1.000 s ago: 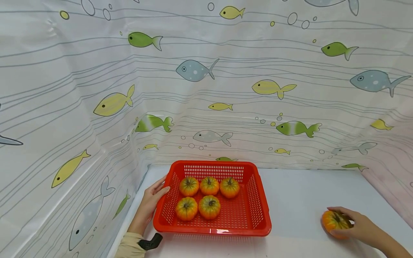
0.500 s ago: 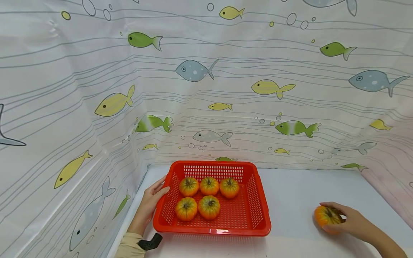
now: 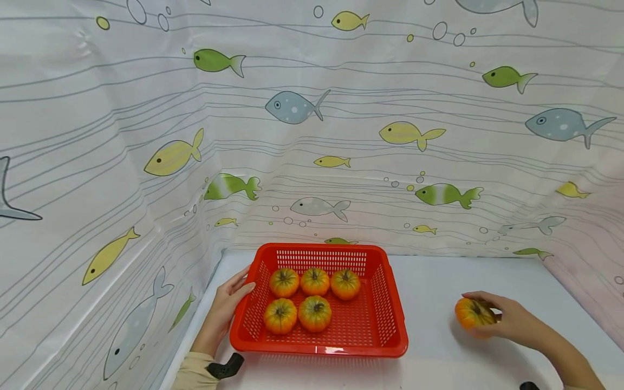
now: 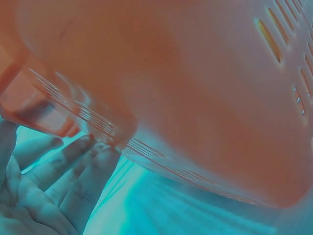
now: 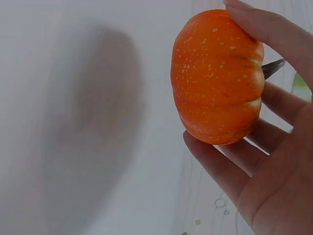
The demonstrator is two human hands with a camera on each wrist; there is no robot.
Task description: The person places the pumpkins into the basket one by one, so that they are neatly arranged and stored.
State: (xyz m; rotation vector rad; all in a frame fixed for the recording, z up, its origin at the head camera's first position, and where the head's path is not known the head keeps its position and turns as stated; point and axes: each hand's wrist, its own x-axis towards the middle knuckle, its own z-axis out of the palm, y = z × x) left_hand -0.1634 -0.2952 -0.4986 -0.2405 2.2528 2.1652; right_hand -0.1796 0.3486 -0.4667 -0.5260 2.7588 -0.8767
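Observation:
My right hand (image 3: 512, 322) holds a small orange-and-green pumpkin (image 3: 472, 314) over the table, right of the basket. In the right wrist view, the thumb and fingers span the pumpkin (image 5: 217, 78) round its sides, its dark stem toward the palm. A shadow apart from the fruit shows it is off the surface. My left hand (image 3: 227, 303) grips the left rim of a red plastic basket (image 3: 317, 351), thumb on the rim and fingers outside. In the left wrist view, those fingers (image 4: 68, 171) lie against the basket wall (image 4: 195, 98). Several like pumpkins (image 3: 314, 313) sit inside, in two rows.
The white table (image 3: 429, 281) extends right of the basket. Behind and to the left hangs a pale curtain (image 3: 361, 81) printed with fish. Bare basket floor (image 3: 358, 322) shows at the front right, beside the pumpkins. A dark strap piece (image 3: 225, 367) is at the left wrist.
My right hand has raised the pumpkin off the table and carried it left, toward the basket. The left hand and the basket stay almost in place.

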